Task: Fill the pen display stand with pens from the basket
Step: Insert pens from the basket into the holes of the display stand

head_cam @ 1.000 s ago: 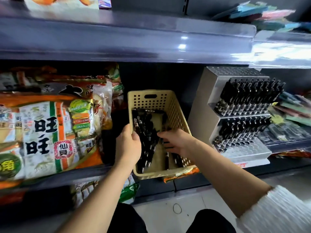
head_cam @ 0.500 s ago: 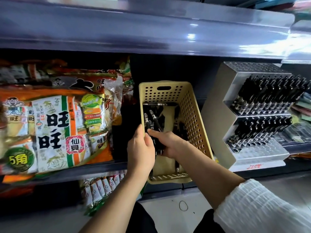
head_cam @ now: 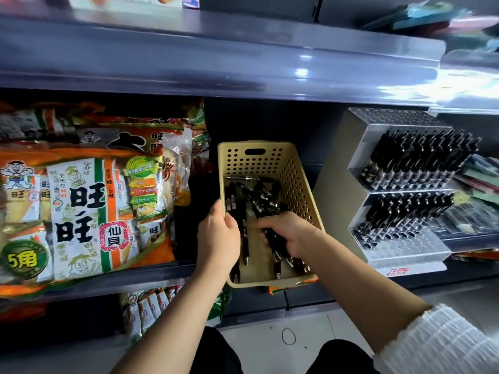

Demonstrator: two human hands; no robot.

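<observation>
A second ago our right hand (head_cam: 290,233) lay loosely over the pens on the right side of the basket (head_cam: 297,182). It has since swept across toward the middle, and its fingers now curl round a bunch of black pens (head_cam: 260,202), whose ends stick out above and below the fist. How many it holds we cannot tell.

Our left hand (head_cam: 218,236) has not let go. It grips the basket's left wall as before, thumb inside and fingers wrapped over the rim, steadying the basket on the shelf (head_cam: 151,273) beside the snack bags (head_cam: 89,211).

More pens lie loose on the basket floor (head_cam: 244,248), and one lies crosswise at the far end (head_cam: 240,178), so the supply is not used up.

The pen display stand (head_cam: 336,190) stands just to the right of the basket, on the same shelf. Its upper tier (head_cam: 415,157) and middle tier look packed with upright pens. On the lowest tier (head_cam: 415,248) only the back rows are filled, and the front holes show bare.

We judge the gathering step to be about finished: the bunch is in hand but not yet lifted clear of the basket. Next comes carrying it right and seating the pens one by one in those open front holes, which will want a finer pinch than this fist gives.
</observation>
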